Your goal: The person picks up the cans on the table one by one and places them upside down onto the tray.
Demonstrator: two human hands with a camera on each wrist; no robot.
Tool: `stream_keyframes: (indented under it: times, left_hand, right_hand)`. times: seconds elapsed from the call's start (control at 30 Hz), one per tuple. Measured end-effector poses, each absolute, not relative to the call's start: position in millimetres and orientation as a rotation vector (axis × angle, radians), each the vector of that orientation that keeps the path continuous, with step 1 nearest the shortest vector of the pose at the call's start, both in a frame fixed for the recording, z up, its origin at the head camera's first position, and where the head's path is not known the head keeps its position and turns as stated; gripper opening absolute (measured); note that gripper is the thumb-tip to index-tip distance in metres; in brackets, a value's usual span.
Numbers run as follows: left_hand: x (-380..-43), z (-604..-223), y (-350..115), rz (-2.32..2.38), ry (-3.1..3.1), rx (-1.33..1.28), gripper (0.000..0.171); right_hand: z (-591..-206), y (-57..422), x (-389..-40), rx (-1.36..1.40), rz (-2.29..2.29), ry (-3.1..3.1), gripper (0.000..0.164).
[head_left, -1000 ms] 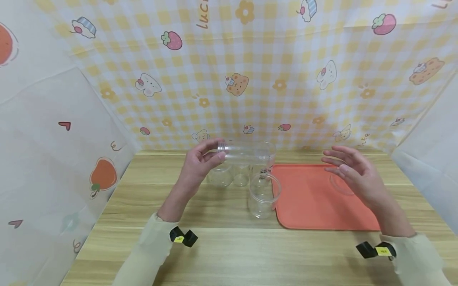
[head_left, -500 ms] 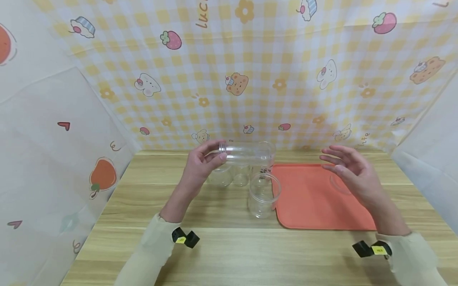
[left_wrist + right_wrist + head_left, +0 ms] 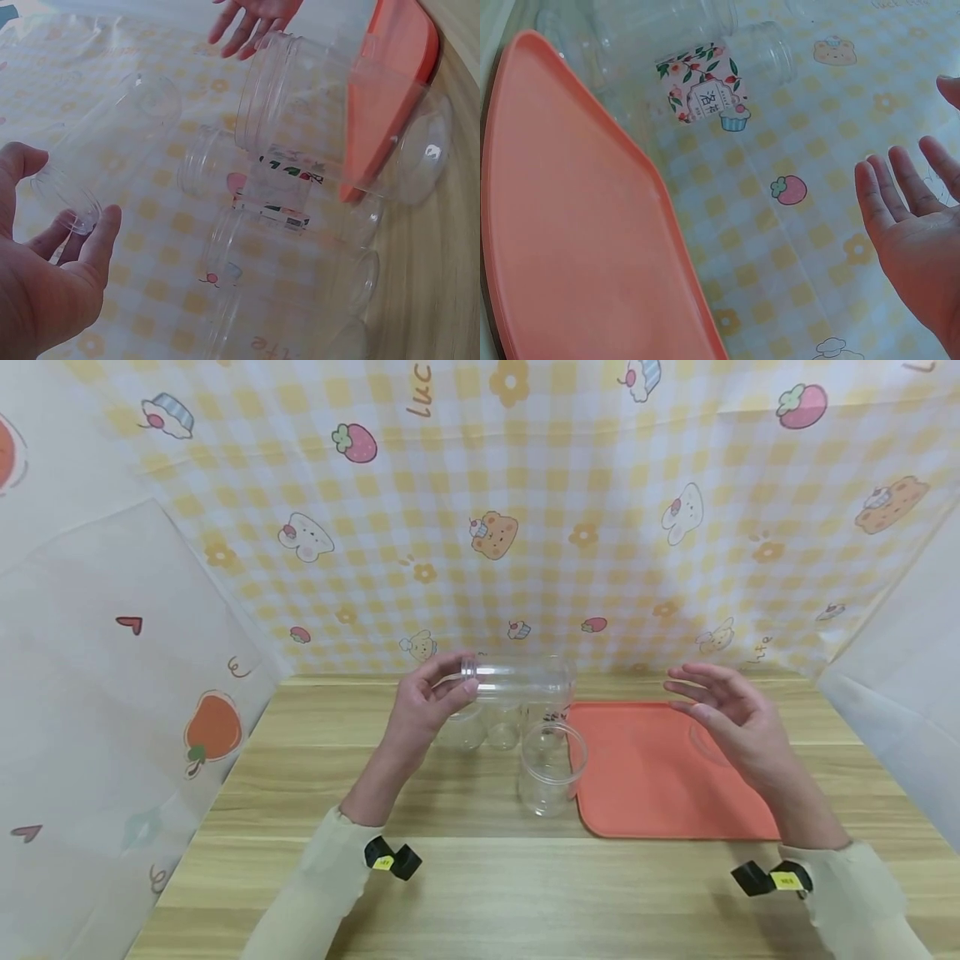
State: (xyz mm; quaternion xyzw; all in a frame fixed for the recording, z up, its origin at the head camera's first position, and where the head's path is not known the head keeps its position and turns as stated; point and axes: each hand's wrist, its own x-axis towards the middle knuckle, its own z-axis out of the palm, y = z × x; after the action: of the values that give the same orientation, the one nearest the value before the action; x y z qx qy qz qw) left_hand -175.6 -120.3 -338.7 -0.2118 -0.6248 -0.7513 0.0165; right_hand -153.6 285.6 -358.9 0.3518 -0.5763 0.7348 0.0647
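My left hand [image 3: 420, 702] pinches a clear plastic jar [image 3: 521, 679] by its threaded mouth. The jar is held sideways in the air, its base pointing right, and nothing shows inside it. Beneath and in front of it, several similar clear jars stand on the table; the nearest is a wide-mouthed jar [image 3: 551, 789] beside the tray's left edge. One jar carries a floral label [image 3: 701, 82], seen in the right wrist view. My right hand [image 3: 738, 735] hovers over the orange tray [image 3: 645, 785], fingers spread and loosely bent, holding nothing.
A clear curved rim [image 3: 703, 745] shows on the tray, partly hidden behind my right hand. The wooden table [image 3: 480, 893] reaches back to a yellow checked cloth [image 3: 450, 485] hung as a backdrop.
My right hand has drifted a little to the left over the tray. The left hand and its jar have shifted very slightly right, with the same grip. The standing jars stay put.
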Motion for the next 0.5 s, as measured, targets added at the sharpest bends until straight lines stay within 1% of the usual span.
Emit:
stream_keyframes:
  times: [0.5]
  left_hand:
    - [-174.0,-340.7,-116.4,-2.355,-1.903,-0.645,0.048]
  right_hand:
    - [-357.3,277.6,-155.5,1.082,2.225,-1.659,0.044]
